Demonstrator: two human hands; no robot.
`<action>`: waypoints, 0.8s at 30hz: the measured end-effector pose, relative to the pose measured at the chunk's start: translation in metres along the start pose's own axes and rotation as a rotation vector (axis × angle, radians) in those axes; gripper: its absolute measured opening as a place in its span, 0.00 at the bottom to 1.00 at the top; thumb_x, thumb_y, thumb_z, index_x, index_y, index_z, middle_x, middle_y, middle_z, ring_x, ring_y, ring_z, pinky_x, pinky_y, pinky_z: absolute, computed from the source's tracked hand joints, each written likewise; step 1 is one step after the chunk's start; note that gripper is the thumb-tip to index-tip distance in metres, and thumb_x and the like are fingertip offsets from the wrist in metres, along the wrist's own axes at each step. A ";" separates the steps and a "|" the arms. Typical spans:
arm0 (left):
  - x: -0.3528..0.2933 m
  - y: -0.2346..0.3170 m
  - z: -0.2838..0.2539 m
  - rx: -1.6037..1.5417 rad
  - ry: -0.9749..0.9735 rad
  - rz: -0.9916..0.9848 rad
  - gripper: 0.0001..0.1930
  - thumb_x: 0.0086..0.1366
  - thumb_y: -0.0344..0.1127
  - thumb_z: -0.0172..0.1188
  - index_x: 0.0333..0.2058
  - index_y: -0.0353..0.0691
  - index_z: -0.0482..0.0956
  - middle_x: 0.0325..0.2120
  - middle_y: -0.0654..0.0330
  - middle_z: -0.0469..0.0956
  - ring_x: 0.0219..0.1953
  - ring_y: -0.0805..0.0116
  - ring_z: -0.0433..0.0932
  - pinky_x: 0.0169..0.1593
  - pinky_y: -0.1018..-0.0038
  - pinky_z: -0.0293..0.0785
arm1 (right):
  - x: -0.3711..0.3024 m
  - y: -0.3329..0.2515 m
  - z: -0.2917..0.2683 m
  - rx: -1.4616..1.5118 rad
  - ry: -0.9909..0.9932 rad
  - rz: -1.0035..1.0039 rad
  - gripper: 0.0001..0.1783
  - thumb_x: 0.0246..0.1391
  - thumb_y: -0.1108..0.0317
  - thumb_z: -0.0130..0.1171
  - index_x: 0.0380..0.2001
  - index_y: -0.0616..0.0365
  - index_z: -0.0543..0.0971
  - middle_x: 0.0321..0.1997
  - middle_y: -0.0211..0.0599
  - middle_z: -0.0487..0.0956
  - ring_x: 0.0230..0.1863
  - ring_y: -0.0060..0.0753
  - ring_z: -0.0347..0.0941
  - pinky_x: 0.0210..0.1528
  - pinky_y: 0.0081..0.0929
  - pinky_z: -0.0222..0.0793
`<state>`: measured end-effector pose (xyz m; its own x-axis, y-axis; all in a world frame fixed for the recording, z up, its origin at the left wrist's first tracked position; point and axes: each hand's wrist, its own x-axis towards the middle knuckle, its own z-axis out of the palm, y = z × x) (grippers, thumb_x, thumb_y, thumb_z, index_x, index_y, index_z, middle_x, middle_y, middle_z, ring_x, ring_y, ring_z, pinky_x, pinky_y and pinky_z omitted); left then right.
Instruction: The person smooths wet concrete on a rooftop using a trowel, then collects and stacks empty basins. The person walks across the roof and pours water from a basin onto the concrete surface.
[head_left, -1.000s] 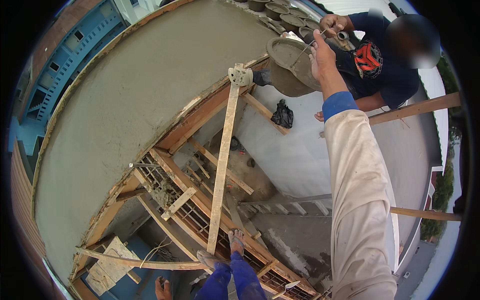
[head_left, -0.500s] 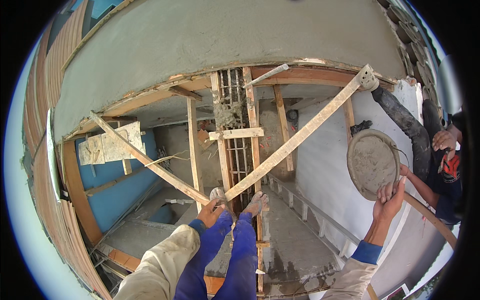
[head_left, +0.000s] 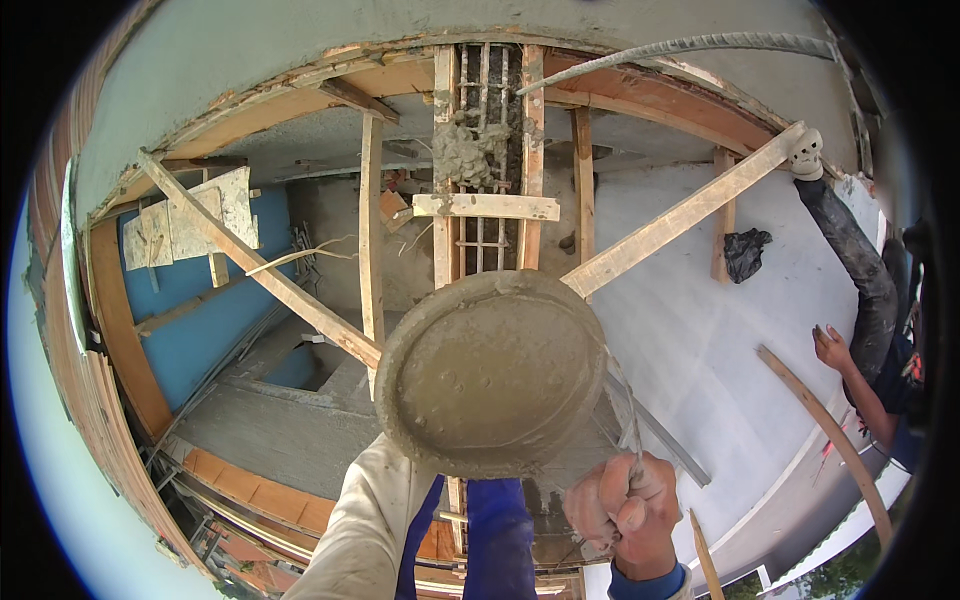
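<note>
A round bucket (head_left: 480, 464) of wet grey cement mix (head_left: 490, 370) hangs in front of my legs, its top facing up. My right hand (head_left: 630, 512) is closed around its thin handle (head_left: 633, 420), to the right of the rim. My left arm, in a pale sleeve (head_left: 362, 525), reaches up to the bucket's near left side. The bucket hides that hand, so its fingers do not show. Beyond the bucket, a clump of wet concrete (head_left: 468, 150) lies on steel bars (head_left: 482, 245) between two long boards.
A short wooden crosspiece (head_left: 486, 206) spans the boards. Diagonal timbers (head_left: 690, 212) flank the deep opening on both sides. A ribbed bar (head_left: 690, 45) crosses the wet slab (head_left: 260, 35) at the back. A co-worker's open hand (head_left: 832, 347) is at the right, near a curved wooden strip (head_left: 835, 440).
The bucket has moved from beside the co-worker at the right to the middle, in front of me. The co-worker's hand is off it. My left hand has gone behind the bucket.
</note>
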<state>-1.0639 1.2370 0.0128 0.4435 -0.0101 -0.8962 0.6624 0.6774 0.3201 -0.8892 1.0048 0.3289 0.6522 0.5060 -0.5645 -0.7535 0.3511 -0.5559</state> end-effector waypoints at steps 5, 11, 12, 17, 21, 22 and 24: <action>0.030 0.087 -0.025 -0.106 0.007 0.209 0.29 0.73 0.54 0.52 0.65 0.42 0.67 0.60 0.57 0.73 0.58 0.58 0.75 0.60 0.60 0.73 | 0.081 0.027 0.040 -0.452 -0.046 -0.047 0.24 0.62 0.49 0.64 0.25 0.57 0.72 0.17 0.28 0.74 0.20 0.20 0.70 0.24 0.22 0.65; 0.088 0.184 -0.009 -0.160 -0.084 0.397 0.31 0.73 0.56 0.51 0.65 0.42 0.66 0.62 0.56 0.72 0.59 0.56 0.75 0.59 0.56 0.74 | 0.181 0.049 0.053 -0.877 0.031 -0.337 0.23 0.61 0.49 0.63 0.29 0.61 0.75 0.22 0.46 0.79 0.23 0.43 0.77 0.28 0.37 0.70; 0.095 0.198 -0.003 -0.162 -0.100 0.417 0.31 0.73 0.57 0.51 0.65 0.42 0.66 0.62 0.55 0.72 0.59 0.56 0.75 0.59 0.56 0.75 | 0.195 0.049 0.051 -0.928 0.046 -0.363 0.22 0.61 0.50 0.62 0.30 0.62 0.76 0.23 0.49 0.79 0.25 0.48 0.78 0.30 0.39 0.71; 0.121 0.254 0.017 -0.147 -0.175 0.536 0.33 0.72 0.59 0.51 0.65 0.42 0.65 0.63 0.54 0.70 0.59 0.54 0.75 0.58 0.53 0.76 | 0.249 0.037 0.039 -1.120 0.187 -0.395 0.21 0.61 0.52 0.61 0.36 0.63 0.76 0.27 0.53 0.80 0.33 0.57 0.79 0.37 0.46 0.72; 0.128 0.291 0.028 -0.179 -0.180 0.527 0.35 0.71 0.61 0.50 0.66 0.42 0.65 0.64 0.53 0.69 0.60 0.52 0.75 0.57 0.50 0.77 | 0.275 0.031 0.033 -1.231 0.307 -0.436 0.22 0.60 0.52 0.62 0.39 0.64 0.76 0.30 0.53 0.81 0.36 0.58 0.80 0.40 0.48 0.73; 0.129 0.303 0.034 -0.206 -0.179 0.503 0.36 0.71 0.63 0.50 0.66 0.42 0.65 0.64 0.52 0.69 0.60 0.51 0.75 0.57 0.49 0.78 | 0.279 0.026 0.028 -1.204 0.319 -0.366 0.24 0.59 0.51 0.63 0.43 0.65 0.76 0.34 0.55 0.82 0.40 0.58 0.80 0.44 0.49 0.74; 0.123 0.319 0.044 -0.263 -0.214 0.447 0.38 0.70 0.65 0.48 0.67 0.42 0.63 0.65 0.49 0.66 0.63 0.50 0.72 0.60 0.49 0.74 | 0.291 0.022 0.022 -1.291 0.453 -0.425 0.26 0.59 0.52 0.64 0.47 0.66 0.75 0.37 0.57 0.82 0.43 0.58 0.80 0.46 0.49 0.75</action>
<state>-0.7708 1.4195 0.0181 0.7772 0.1894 -0.6000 0.2213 0.8104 0.5424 -0.7177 1.1768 0.1661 0.9600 0.1690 -0.2233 -0.0566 -0.6639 -0.7457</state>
